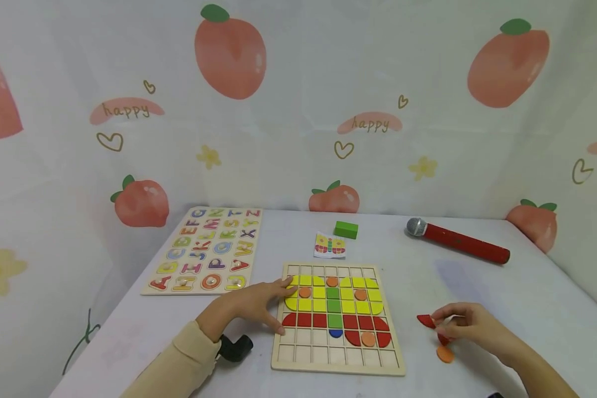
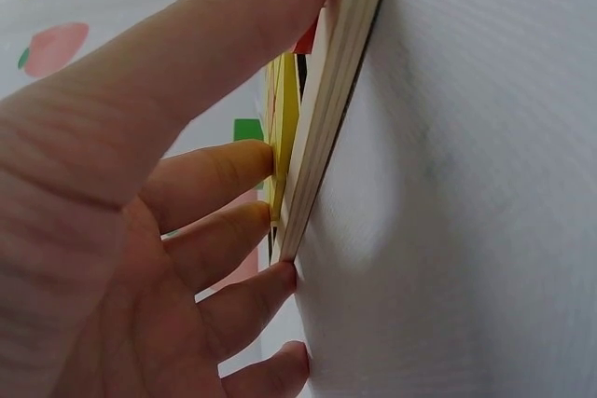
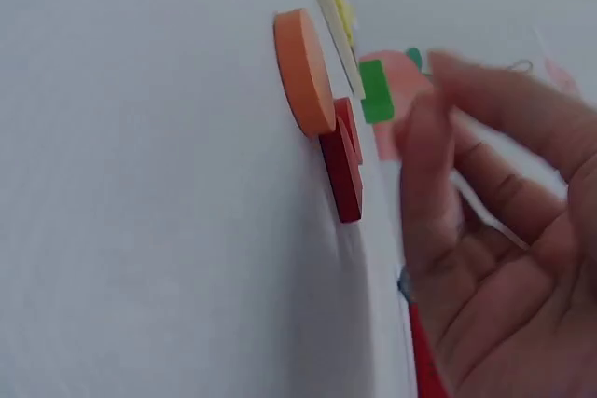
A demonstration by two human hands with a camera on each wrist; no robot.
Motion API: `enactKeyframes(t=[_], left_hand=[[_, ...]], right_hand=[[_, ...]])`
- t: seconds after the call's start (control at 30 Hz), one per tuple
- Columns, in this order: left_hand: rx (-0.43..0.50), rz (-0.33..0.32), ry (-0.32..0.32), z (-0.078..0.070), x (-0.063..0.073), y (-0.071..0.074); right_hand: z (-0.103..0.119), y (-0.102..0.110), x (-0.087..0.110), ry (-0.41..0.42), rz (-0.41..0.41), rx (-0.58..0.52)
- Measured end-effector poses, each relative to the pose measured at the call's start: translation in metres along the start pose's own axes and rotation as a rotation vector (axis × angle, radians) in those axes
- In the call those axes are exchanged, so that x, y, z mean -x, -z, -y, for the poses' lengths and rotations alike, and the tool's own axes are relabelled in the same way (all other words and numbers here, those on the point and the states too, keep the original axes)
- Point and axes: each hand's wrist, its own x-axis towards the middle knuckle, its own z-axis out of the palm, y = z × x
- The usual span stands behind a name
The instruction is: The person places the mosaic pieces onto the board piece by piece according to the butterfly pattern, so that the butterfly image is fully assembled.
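Note:
A wooden grid board (image 1: 323,362) carries yellow, red, green, orange and blue flat pieces forming a butterfly-like pattern. My left hand (image 1: 258,301) rests along its left edge, fingers fairly straight; in the left wrist view the thumb (image 2: 215,48) touches the board's rim (image 2: 326,128) and fingertips touch a yellow piece (image 2: 284,128). Right of the board, my right hand (image 1: 470,326) hovers over loose pieces with fingers loosely bent. Beneath it lie a red piece (image 1: 425,320), a second red piece (image 1: 443,339) and an orange disc (image 1: 445,354). Nothing shows between its fingers in the right wrist view.
An alphabet puzzle board (image 1: 206,249) lies at the left. Behind the grid board are a small butterfly picture card (image 1: 330,246) and a green block (image 1: 346,229). A red microphone (image 1: 462,241) lies at the back right. A patterned cloth (image 1: 298,155) hangs behind.

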Motion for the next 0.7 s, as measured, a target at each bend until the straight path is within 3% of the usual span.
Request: enactKeyframes(t=[0.23, 0.7], left_hand=[[0.009, 0.000, 0.010, 0.000, 0.000, 0.000], [0.011, -0.005, 0.035, 0.000, -0.001, -0.001]], right_hand=[[-0.014, 0.003, 0.001, -0.055, -0.050, 0.092], [-0.006, 0.000, 0.003, 0.032, -0.027, 0.182]])
